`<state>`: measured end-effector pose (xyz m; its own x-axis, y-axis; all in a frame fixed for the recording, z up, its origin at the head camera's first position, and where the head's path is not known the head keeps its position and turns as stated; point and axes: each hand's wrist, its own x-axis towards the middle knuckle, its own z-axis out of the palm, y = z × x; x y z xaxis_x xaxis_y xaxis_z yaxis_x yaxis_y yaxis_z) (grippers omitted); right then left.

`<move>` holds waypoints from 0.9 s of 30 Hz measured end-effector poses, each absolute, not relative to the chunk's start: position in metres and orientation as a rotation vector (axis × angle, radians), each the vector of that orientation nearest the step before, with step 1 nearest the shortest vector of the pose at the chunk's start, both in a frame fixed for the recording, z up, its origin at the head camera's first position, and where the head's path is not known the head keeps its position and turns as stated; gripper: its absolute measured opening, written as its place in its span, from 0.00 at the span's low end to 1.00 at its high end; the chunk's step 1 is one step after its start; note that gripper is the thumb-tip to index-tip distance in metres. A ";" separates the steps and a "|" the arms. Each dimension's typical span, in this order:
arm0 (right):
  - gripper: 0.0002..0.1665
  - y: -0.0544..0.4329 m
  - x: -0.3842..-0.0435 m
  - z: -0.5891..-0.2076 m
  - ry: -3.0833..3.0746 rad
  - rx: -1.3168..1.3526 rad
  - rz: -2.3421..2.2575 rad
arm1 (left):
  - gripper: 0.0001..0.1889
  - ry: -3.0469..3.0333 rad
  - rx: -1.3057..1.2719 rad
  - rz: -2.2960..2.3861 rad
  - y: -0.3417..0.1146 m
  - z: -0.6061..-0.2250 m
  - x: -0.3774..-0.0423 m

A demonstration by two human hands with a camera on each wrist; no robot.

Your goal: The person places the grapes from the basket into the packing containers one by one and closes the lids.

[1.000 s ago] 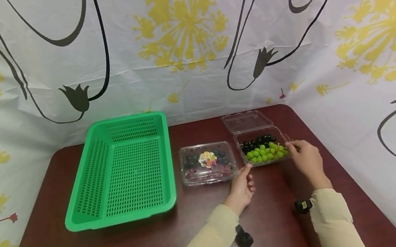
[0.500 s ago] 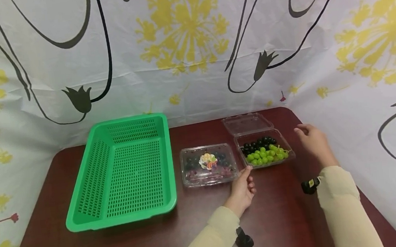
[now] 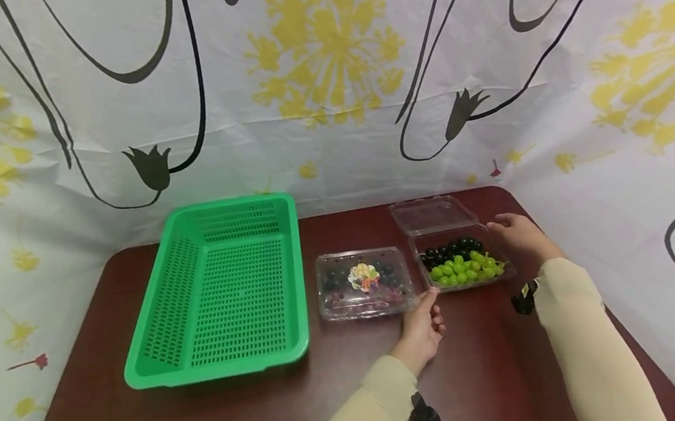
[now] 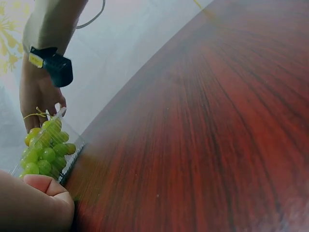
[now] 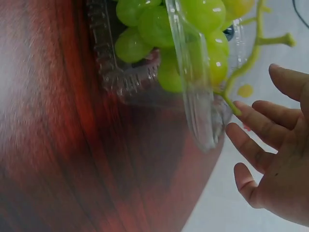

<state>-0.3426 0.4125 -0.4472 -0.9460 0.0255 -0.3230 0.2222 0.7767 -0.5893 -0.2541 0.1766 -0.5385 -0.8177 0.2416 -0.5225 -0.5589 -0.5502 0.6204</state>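
Note:
A clear plastic clamshell box point(image 3: 474, 285) stands at the table's right, its lid point(image 3: 433, 214) folded back. Green grapes point(image 3: 467, 269) lie in its front part, dark grapes point(image 3: 453, 250) behind them. My left hand point(image 3: 420, 333) pinches the box's front left corner with the thumb on top and the other fingers curled. Beside the box's right wall is my right hand point(image 3: 521, 236), holding nothing. In the right wrist view its fingers point(image 5: 263, 128) are spread and loosely bent, close to a green grape stem point(image 5: 251, 60) that sticks out over the rim.
Left of the open box sits a closed clear box point(image 3: 335, 307) with a fruit sticker and dark and reddish fruit inside. A large green perforated basket point(image 3: 295, 277) stands farther left on the dark red table point(image 3: 260, 411). Patterned cloth point(image 3: 343, 148) hangs close behind.
My right hand moved off the box's right edge, out to the right, and then back in beside its right wall. My left hand keeps its place at the corner. The view has shifted slightly.

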 end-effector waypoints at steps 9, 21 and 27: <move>0.47 0.407 -0.361 -0.463 2.621 0.161 -0.833 | 0.09 1.163 -0.548 2.365 0.177 -0.540 -0.252; 0.39 0.398 -0.374 -0.472 2.544 0.137 -1.010 | 0.08 1.176 -0.537 2.371 0.177 -0.536 -0.253; 0.40 0.398 -0.375 -0.469 2.511 0.169 -1.102 | 0.08 1.160 -0.489 2.377 0.176 -0.535 -0.253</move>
